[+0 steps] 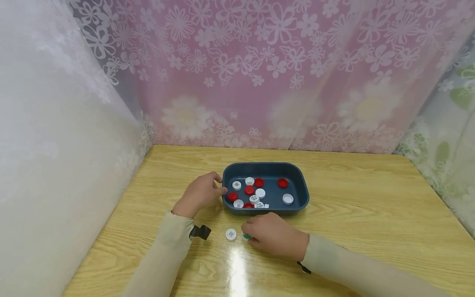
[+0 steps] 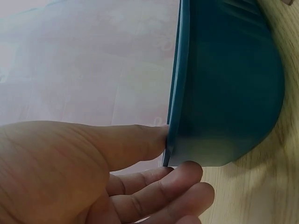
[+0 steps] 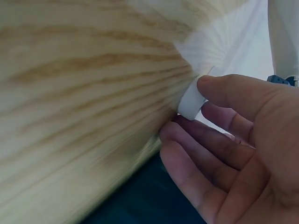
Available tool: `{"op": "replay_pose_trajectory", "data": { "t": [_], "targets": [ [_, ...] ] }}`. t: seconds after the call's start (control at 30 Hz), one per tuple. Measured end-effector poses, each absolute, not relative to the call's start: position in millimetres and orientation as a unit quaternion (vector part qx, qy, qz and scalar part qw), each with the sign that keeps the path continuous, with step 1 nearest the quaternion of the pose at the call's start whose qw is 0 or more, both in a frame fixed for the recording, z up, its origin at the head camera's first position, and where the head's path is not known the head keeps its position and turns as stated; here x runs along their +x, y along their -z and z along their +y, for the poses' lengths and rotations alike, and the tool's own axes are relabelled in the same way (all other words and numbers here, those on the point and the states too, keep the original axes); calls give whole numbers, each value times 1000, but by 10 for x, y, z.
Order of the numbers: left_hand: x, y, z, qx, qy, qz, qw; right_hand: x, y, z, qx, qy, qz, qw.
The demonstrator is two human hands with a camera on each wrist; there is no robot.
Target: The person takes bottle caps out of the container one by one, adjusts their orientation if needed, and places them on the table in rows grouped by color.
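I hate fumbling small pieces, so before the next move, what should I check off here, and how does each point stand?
1. Right hand has a hold on the white cap: ok, pinched.
2. Held cap is clear of the table: cannot tell.
3. Left hand is at the tray: ok, touching the rim at the tray's left end; how firmly does not show.
4. Tray has room: ok, bare floor shows among the red caps and other white ones.
5. No loose cap outside the tray: not ok, a printed cap lies on the table, left of the held one.
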State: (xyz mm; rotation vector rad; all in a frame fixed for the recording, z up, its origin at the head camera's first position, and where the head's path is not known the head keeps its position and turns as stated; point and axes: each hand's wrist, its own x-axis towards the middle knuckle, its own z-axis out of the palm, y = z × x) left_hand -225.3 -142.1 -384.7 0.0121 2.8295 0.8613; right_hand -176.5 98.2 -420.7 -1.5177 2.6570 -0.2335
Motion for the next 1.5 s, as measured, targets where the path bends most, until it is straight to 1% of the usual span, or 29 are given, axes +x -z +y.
{"op": "replay_pose_trajectory", "data": {
  "t": [0.1,0.23,0.57,0.7,0.83,0.93,1.03,1.13,1.23,1.33,1.4,1.5],
  "targets": [
    [-2260,3838,-1416,2,-285,954,92,-1775,4191,951,-494,68,866,32],
    [-2265,3826,-1408,-1,-281,955,91,-1771,4173,927,-488,64,869,39],
    [-2255,3822,-1401,-4,-272,958,89,-1747,4105,892,-472,54,877,73],
    [-2251,3827,-1397,-6,-268,959,88,-1685,3998,893,-482,25,873,66],
    [-2256,3829,-1391,-6,-270,959,82,-1672,3695,935,-506,36,861,34],
    [-2262,3827,-1384,-3,-276,958,79,-1752,3407,1042,-501,84,861,-10],
    [-2262,3822,-1378,-2,-278,957,79,-1882,3172,1215,-463,123,876,-63],
    [-2260,3816,-1372,-4,-277,957,80,-1987,3013,1413,-393,149,901,-112],
    [-2261,3807,-1368,-4,-275,958,80,-2033,2931,1572,-327,173,913,-170],
    [-2267,3804,-1363,4,-274,958,79,-2040,2925,1638,-293,195,911,-213],
    [-2270,3805,-1362,9,-275,958,78,-2036,2949,1641,-283,204,910,-223],
    [-2270,3818,-1368,16,-276,958,77,-2022,2983,1627,-273,208,914,-219]
  ]
}}
